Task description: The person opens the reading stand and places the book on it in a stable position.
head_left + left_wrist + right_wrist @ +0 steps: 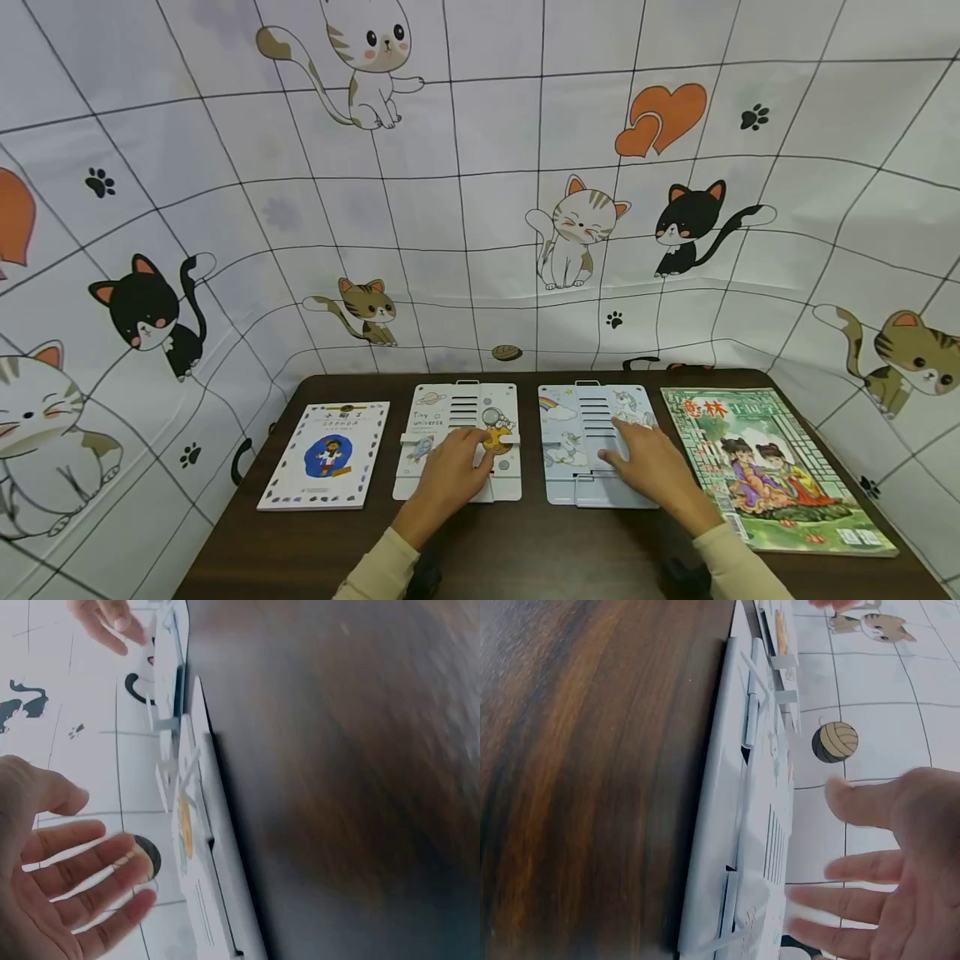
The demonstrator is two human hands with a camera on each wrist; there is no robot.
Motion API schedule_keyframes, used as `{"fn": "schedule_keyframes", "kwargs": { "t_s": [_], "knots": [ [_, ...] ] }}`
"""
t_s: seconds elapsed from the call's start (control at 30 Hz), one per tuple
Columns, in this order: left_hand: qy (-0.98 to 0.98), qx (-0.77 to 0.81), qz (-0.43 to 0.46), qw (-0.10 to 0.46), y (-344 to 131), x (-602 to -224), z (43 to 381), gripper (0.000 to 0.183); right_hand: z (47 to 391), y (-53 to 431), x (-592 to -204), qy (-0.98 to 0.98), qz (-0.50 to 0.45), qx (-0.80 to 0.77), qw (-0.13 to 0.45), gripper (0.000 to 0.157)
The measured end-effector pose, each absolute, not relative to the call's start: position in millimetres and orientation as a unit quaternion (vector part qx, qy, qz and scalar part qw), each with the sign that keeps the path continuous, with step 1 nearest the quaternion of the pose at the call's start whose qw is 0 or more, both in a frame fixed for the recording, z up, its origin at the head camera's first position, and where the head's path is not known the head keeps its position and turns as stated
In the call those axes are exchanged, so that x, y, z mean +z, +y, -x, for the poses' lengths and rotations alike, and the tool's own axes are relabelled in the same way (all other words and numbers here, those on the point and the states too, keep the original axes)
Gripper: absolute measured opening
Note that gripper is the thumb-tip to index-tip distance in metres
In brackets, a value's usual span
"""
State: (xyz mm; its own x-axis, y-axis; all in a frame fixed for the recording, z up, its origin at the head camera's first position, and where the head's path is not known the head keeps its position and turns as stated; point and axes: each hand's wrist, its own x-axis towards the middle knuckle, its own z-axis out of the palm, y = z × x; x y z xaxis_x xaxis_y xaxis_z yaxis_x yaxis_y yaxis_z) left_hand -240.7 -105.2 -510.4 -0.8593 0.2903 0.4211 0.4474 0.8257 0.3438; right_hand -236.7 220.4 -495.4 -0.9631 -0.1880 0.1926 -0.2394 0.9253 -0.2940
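Note:
Two folded book stands lie flat side by side on the dark wooden table. The left one, a white "Tiny universe" book stand [429,417] with planet and astronaut prints, is under my left hand [452,468]. The right one, a pale blue unicorn book stand [558,433], is below my right hand [654,463]. In the left wrist view the left hand [71,877] hovers above its stand [204,900], fingers spread and loosely bent. In the right wrist view the right hand [892,870] likewise hovers over the stand [709,847], thumb apart from fingers. Neither hand holds anything.
A white picture book [326,492] lies left of the stands. A larger green illustrated magazine [806,475] lies to the right. Behind the dark table [525,558] hangs a white gridded cloth [495,208] printed with cats.

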Motion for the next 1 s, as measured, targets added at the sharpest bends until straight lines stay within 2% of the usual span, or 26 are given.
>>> {"fn": "schedule_keyframes", "kwargs": {
  "t_s": [0.17, 0.37, 0.6, 0.87, 1.0],
  "knots": [
    [-0.919, -0.266, 0.224, 0.184, -94, -508, 237, 0.007, 229, 228, -482, -0.966, -0.086, 0.231, 0.074, 0.029],
    [-0.91, -0.302, 0.246, 0.144, -74, -507, 230, 0.009, 222, 243, -480, -0.964, -0.07, 0.255, 0.041, 0.011],
    [-0.899, -0.333, 0.267, 0.095, -43, -507, 224, 0.011, 219, 257, -488, -0.969, -0.068, 0.239, 0.016, 0.013],
    [-0.907, -0.28, 0.301, 0.088, -4, -522, 217, 0.008, 220, 264, -496, -0.969, -0.067, 0.235, -0.024, 0.016],
    [-0.913, -0.263, 0.305, 0.06, 7, -526, 214, 0.007, 218, 265, -496, -0.966, -0.065, 0.247, -0.043, 0.019]
  ]
}}
